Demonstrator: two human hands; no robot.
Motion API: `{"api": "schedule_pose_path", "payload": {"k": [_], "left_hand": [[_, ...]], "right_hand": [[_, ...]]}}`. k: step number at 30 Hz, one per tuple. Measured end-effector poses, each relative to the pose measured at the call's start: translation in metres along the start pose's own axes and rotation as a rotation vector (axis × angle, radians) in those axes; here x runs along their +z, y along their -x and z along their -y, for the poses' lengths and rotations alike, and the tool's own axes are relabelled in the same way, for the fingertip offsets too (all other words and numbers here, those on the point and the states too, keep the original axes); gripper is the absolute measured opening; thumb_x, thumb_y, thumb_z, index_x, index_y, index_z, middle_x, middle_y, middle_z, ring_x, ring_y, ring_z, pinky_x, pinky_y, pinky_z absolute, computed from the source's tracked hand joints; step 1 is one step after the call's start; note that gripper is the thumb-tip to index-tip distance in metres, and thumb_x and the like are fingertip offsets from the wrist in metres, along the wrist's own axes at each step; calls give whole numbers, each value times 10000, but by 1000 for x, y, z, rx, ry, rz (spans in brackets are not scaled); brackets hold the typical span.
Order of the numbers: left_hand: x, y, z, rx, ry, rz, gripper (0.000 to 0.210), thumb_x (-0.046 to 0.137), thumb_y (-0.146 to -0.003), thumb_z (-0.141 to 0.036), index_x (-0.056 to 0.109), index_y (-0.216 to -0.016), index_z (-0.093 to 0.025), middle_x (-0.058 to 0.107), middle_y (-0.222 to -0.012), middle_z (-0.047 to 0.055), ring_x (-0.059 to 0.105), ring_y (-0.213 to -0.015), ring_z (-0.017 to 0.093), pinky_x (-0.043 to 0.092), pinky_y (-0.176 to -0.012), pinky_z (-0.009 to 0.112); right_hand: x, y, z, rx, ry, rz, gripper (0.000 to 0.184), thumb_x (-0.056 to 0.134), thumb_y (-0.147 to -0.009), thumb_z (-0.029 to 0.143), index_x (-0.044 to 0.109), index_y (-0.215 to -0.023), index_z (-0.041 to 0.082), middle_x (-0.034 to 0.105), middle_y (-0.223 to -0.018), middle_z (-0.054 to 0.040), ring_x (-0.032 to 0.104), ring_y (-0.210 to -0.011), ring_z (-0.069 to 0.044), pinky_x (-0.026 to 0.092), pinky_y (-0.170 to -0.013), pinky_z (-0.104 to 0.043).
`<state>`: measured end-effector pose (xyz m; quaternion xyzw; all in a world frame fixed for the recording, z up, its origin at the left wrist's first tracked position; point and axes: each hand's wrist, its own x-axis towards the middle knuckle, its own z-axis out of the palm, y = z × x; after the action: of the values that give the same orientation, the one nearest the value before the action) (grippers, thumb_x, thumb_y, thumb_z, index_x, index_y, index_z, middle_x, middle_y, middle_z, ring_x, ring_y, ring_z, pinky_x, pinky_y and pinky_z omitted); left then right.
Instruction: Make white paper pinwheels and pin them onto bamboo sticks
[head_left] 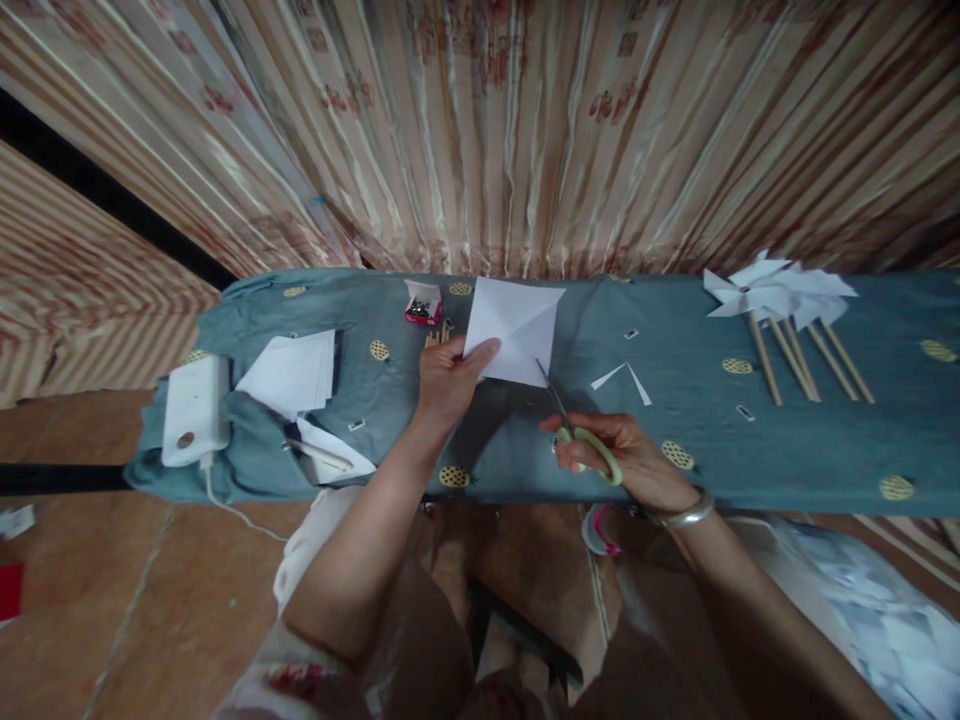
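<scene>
My left hand (451, 375) pinches the lower left edge of a square sheet of white paper (510, 315), held above the cloth; faint diagonal creases cross it. My right hand (611, 450) is closed round the light green handles of a pair of scissors (555, 395). Their blades point up and left, with the tip over the sheet's lower right part; whether they cut into it I cannot tell. Several wooden sticks (437, 339) lie partly hidden behind my left hand. Beyond them stands an open small red box (424, 305) with small dark metal pieces inside.
Finished paper pinwheels (772, 290) on wooden sticks lie at the right. Two thin paper strips (626, 378) rest right of the sheet. At the left are stacked white papers (289, 370) and a white power strip (196, 410) with a cord. A patterned curtain (480, 130) hangs behind the cloth-covered table (817, 450).
</scene>
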<state>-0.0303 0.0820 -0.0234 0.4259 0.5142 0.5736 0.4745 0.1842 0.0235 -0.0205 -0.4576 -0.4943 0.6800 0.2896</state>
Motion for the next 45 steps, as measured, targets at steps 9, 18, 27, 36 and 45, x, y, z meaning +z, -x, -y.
{"api": "schedule_pose_path", "payload": {"k": [9, 18, 27, 36, 45], "left_hand": [[1, 1, 0, -13, -5, 11, 231, 787, -677, -395, 730, -675, -171, 644, -611, -25, 533, -565, 106, 416, -564, 233], [1, 2, -1, -38, 19, 22, 273, 811, -646, -444, 746, -686, -183, 676, -634, -14, 558, -567, 118, 453, -577, 251], [0, 3, 1, -112, 53, 64, 331, 835, -613, -472, 759, -735, -174, 707, -675, 5, 591, -597, 132, 473, -602, 259], [0, 6, 4, -157, 25, 82, 326, 819, -640, -465, 768, -780, -175, 712, -692, 13, 603, -600, 133, 464, -596, 255], [2, 8, 3, -157, 40, 93, 341, 830, -631, -469, 763, -757, -160, 701, -664, 13, 587, -581, 129, 446, -577, 248]], "right_hand": [[2, 1, 4, 32, -5, -20, 490, 833, -642, 492, 739, -974, 143, 616, -638, 7, 541, -562, -97, 465, -539, -244], [1, 1, -1, 28, 23, -15, 515, 833, -632, 514, 742, -969, 136, 574, -635, 16, 510, -573, -100, 470, -546, -253], [-1, 0, -3, 41, -6, 12, 485, 848, -632, 484, 732, -962, 148, 591, -648, 23, 524, -572, -89, 480, -549, -237], [-1, 1, -3, 67, -56, -16, 456, 872, -609, 424, 741, -950, 150, 583, -639, 29, 511, -573, -88, 464, -547, -236], [-4, -1, -6, 38, -21, 5, 450, 860, -630, 465, 743, -940, 161, 600, -638, 29, 538, -565, -77, 484, -541, -209]]}}
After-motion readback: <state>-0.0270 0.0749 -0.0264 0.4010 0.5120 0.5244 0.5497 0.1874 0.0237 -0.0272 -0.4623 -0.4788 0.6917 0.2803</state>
